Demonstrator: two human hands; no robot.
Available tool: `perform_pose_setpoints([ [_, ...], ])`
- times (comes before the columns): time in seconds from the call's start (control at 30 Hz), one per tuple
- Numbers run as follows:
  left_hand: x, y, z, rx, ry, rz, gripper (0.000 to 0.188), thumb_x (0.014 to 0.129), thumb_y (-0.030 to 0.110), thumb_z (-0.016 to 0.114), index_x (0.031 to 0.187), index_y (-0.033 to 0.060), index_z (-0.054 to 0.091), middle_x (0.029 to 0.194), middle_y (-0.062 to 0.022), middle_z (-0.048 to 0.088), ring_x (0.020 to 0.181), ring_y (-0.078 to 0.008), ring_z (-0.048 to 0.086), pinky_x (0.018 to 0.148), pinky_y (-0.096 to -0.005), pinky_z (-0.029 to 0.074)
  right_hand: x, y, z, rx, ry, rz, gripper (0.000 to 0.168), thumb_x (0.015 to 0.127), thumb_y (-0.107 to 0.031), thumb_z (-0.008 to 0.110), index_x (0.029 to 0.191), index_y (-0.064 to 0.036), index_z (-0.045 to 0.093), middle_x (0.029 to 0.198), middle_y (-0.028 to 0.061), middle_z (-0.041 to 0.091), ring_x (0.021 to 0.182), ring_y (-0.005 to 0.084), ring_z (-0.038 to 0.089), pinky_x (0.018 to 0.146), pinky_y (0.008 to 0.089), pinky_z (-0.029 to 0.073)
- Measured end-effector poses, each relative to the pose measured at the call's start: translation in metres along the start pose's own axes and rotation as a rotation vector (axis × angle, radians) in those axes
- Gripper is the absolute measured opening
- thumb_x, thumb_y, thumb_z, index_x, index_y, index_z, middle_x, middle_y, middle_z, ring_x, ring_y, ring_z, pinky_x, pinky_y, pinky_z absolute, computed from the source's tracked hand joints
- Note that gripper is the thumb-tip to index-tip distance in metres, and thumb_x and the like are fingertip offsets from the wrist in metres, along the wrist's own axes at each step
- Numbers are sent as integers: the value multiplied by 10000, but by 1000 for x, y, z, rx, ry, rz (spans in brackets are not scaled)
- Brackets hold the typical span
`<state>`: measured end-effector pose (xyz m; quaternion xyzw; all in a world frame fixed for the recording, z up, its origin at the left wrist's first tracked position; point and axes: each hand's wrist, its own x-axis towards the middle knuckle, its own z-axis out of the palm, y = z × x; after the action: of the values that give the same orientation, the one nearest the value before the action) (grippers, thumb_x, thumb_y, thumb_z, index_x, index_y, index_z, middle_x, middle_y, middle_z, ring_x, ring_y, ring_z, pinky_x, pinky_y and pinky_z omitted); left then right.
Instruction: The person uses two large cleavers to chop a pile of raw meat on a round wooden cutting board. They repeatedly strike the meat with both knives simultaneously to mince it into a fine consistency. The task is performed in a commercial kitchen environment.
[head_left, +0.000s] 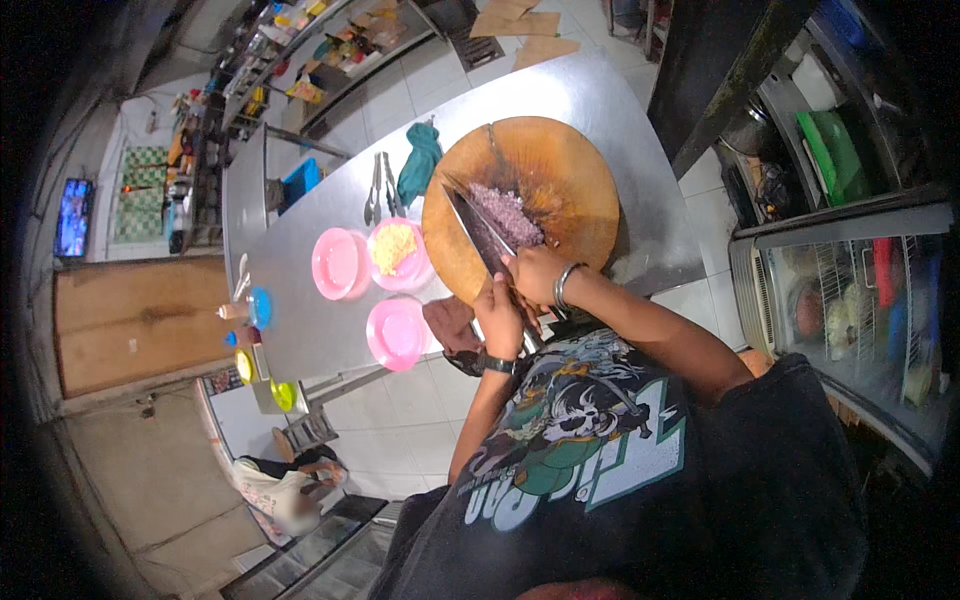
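Note:
A pile of finely chopped purple onion or shallot lies on a thick round wooden chopping board. My left hand, with a watch at its wrist, grips a knife handle at the board's near edge. Right beside it, my right hand, wearing metal bangles, also holds a knife. The two long knife blades run close together over the left side of the pile, tips pointing away from me. Whether they touch is unclear. Both handles are mostly covered by my fingers.
Left of the board stand pink plastic bowls, one with chopped yellowish food. Metal tongs, a green cloth and a brown cloth lie on the steel table. Another person sits at lower left.

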<state>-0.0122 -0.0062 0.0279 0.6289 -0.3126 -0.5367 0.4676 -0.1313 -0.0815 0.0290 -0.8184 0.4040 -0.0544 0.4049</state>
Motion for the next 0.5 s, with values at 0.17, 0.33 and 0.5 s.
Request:
perform_pose_setpoints([
  [0.17,12,-18,4,37,18,89,317,1011,255,389,841,10,495,540,-57,480,374,-168,494,345,-298,398,15,37,40,-85,206,-90,363,962,-251,370,1016,39,581,793,255,630,720,341,662,611,412,533],
  [0.33,11,0,16,-36,17,41,314,1010,257,396,825,19,485,547,-52,478,376,-166,497,353,-292,393,11,34,24,106,65,161,363,929,-262,413,973,38,612,766,223,652,805,355,657,726,446,519],
  [0.5,-1,10,11,-107,102,39,283,995,249,426,793,51,433,553,-70,465,345,-202,485,308,-324,400,-23,20,-57,124,139,223,488,974,-330,353,855,35,653,827,267,642,823,406,637,742,473,503],
])
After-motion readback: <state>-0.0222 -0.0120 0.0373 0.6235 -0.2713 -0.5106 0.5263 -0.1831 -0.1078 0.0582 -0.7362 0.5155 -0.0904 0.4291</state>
